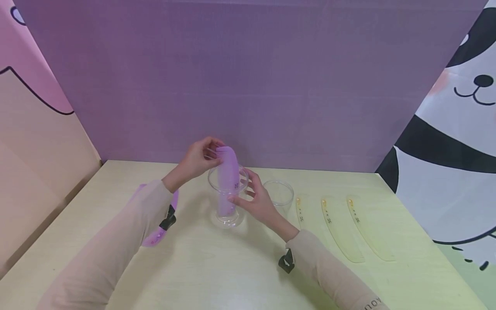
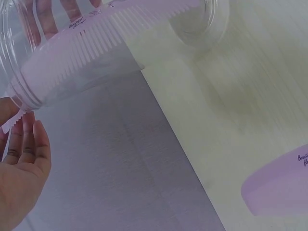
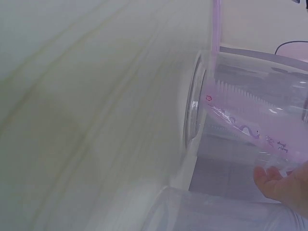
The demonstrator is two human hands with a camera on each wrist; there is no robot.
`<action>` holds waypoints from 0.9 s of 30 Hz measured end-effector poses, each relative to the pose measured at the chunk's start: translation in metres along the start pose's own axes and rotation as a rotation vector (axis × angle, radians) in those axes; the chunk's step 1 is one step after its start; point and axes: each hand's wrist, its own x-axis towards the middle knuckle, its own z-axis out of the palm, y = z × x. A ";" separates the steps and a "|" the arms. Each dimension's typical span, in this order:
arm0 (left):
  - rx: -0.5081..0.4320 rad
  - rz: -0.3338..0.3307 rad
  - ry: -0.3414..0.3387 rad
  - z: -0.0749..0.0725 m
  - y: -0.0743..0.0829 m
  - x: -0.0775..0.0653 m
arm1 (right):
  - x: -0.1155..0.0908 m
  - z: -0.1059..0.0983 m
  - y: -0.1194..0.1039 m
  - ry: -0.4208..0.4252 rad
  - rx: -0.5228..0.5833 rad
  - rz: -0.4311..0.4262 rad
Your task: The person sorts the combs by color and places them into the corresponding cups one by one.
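Observation:
A purple comb (image 1: pixel 226 176) stands upright inside a clear footed glass (image 1: pixel 227 223), its toothed top end above the rim. My left hand (image 1: pixel 197 158) pinches that top end between thumb and finger; the left wrist view shows the comb tip (image 2: pixel 13 122) between them at the glass's mouth. My right hand (image 1: pixel 257 198) holds the glass from the right, thumb in front and fingers behind. In the right wrist view the comb (image 3: pixel 260 120) lies inside the glass wall, its lower end close to the base (image 3: pixel 195 103).
Another purple comb (image 1: pixel 156 237) lies on the table (image 1: pixel 217 275), partly under my left forearm. Right of the held glass is a second clear glass (image 1: pixel 282 193). Farther right, three pale yellow combs (image 1: pixel 339 232) lie side by side. A purple panel (image 1: pixel 248 86) rises behind the table.

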 end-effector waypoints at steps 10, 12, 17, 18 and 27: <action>0.015 0.004 -0.035 -0.005 0.000 -0.003 | -0.001 0.000 -0.001 0.000 -0.002 -0.022; 0.021 0.005 -0.043 -0.008 0.000 -0.004 | -0.001 0.000 -0.001 0.000 0.003 -0.027; 0.037 -0.002 -0.050 -0.018 -0.001 -0.010 | -0.001 0.001 -0.001 0.002 0.009 -0.025; 0.039 -0.004 -0.050 -0.020 -0.003 -0.011 | 0.000 0.001 -0.001 0.003 0.009 -0.026; 0.075 -0.050 -0.032 -0.037 -0.028 -0.024 | 0.000 0.001 0.000 0.005 0.003 -0.031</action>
